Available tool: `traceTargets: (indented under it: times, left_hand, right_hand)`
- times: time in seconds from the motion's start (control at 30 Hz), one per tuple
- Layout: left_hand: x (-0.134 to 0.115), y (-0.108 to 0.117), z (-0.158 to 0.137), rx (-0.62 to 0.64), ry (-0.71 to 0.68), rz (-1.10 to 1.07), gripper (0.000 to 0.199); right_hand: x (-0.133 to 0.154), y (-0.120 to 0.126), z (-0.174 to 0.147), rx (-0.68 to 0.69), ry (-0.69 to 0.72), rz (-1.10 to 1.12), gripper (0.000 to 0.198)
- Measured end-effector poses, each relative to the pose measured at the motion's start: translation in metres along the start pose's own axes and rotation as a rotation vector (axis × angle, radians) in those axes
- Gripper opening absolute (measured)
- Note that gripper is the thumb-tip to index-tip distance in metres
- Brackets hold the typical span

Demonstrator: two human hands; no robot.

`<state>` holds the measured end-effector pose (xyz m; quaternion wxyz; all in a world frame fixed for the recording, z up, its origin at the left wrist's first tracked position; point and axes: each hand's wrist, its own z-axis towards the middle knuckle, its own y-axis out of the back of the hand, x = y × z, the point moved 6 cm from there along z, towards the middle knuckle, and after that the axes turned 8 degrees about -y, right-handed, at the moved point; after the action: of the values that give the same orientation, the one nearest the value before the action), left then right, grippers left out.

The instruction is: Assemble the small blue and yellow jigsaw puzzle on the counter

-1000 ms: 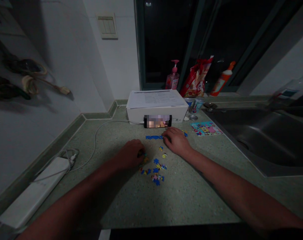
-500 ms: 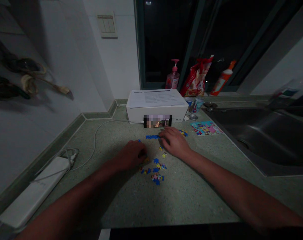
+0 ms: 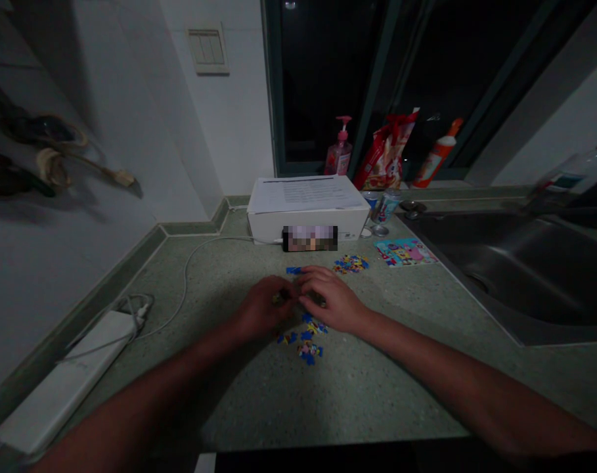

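My left hand (image 3: 265, 307) and my right hand (image 3: 335, 301) meet fingertip to fingertip above the counter, both with fingers curled into a pinch. Whatever lies between the fingertips is too dark and small to make out. Just behind them is a blue strip of jigsaw pieces (image 3: 293, 270), partly covered by my right fingers. Loose blue and yellow jigsaw pieces (image 3: 309, 349) lie scattered on the near side of the hands. Beyond my right hand sits a pile of jigsaw pieces (image 3: 351, 264), mostly yellow and blue.
A phone (image 3: 310, 239) leans against a white box (image 3: 308, 196), with a cable running left to a power strip (image 3: 69, 381). A colourful picture card (image 3: 406, 252) lies right of the pile, near the sink (image 3: 505, 276). Cans (image 3: 387, 206) stand beside the box.
My right hand has come down and left from near the phone to meet my left hand, uncovering the pile of pieces. My left hand has shifted slightly right.
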<state>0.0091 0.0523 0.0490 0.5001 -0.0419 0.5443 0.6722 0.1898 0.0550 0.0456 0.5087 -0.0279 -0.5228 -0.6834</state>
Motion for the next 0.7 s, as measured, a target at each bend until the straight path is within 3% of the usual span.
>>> traceTargets:
  times: [0.47,0.7]
  left_hand:
    - [0.001,0.003,0.0,-0.015,0.067,-0.08,0.008]
    - [0.0,-0.001,-0.002,0.044,-0.118,-0.012,0.013]
  right_hand:
    - [-0.017,0.0,0.004,-0.041,-0.111,0.234,0.01]
    - [-0.022,0.0,0.004,-0.042,-0.183,0.279,0.011]
